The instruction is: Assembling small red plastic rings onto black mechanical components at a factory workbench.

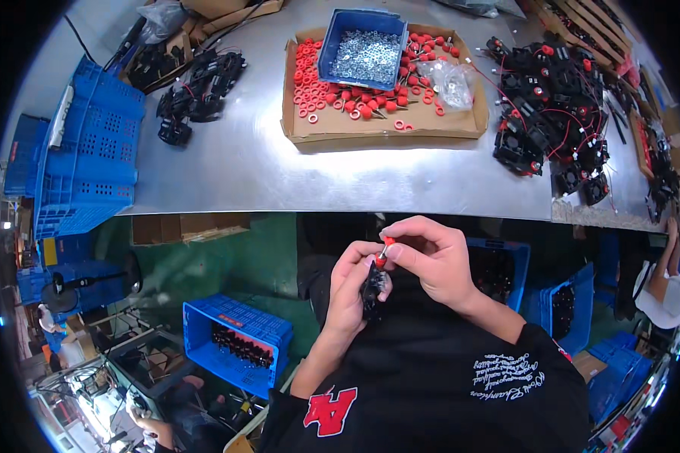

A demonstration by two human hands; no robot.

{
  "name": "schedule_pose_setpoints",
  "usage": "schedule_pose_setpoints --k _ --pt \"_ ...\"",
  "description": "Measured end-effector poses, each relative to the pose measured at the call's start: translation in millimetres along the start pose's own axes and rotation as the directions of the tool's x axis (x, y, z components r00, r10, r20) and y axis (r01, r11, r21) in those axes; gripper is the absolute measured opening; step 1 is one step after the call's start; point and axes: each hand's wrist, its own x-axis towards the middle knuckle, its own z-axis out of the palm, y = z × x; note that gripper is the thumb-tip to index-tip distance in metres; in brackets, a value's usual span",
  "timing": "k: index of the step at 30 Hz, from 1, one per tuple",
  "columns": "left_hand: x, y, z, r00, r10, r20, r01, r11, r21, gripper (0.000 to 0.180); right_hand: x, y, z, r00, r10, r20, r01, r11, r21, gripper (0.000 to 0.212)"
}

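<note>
My left hand (349,291) is closed around a small black part (371,291) in front of my chest, just below the table's near edge. A red piece (381,263) sits at the top of that part, beside my left thumb. My right hand (438,264) pinches a red-headed piece with a short metal shaft (389,241) between thumb and forefinger. The shaft points down at the red piece on the black part; whether they touch is too small to tell. Beyond my hands, a cardboard tray (385,140) holds red rings (307,79) and red-knobbed metal pins (367,111).
A blue bin (341,78) of small metal hardware sits in the tray, beside a clear plastic bag (453,87). Black fan assemblies with wires (540,113) pile up at right, more black parts (200,90) at left. Blue crates (91,143) stand left; another crate (238,321) is below.
</note>
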Motion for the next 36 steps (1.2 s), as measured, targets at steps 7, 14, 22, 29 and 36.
schedule_pose_setpoints --k 7,14,22,29,36 --pt "9.3 27.7 -24.0 0.997 -0.075 -0.027 0.075 0.997 -0.005 0.022 20.2 8.0 13.9 0.999 -0.034 0.034 0.039 0.987 -0.157 0.020" --pt "43.6 64.6 -34.0 0.983 -0.179 -0.047 0.181 0.981 0.065 0.021 67.0 -4.4 25.5 0.994 -0.069 0.081 0.095 0.916 -0.391 0.026" --pt "72.4 108.0 -16.4 0.966 -0.257 -0.015 0.258 0.965 0.056 0.022 88.7 -21.8 38.9 0.999 0.039 -0.033 -0.046 0.967 -0.253 0.025" --pt "87.5 104.2 1.7 0.941 -0.319 -0.108 0.336 0.913 0.231 0.030 69.8 -16.2 49.6 0.957 -0.217 -0.194 0.084 0.844 -0.529 0.020" --pt "61.1 81.2 -1.1 0.853 -0.521 -0.018 0.510 0.840 -0.187 0.065 26.9 -26.6 28.2 0.832 -0.332 -0.445 0.229 0.935 -0.270 0.026"
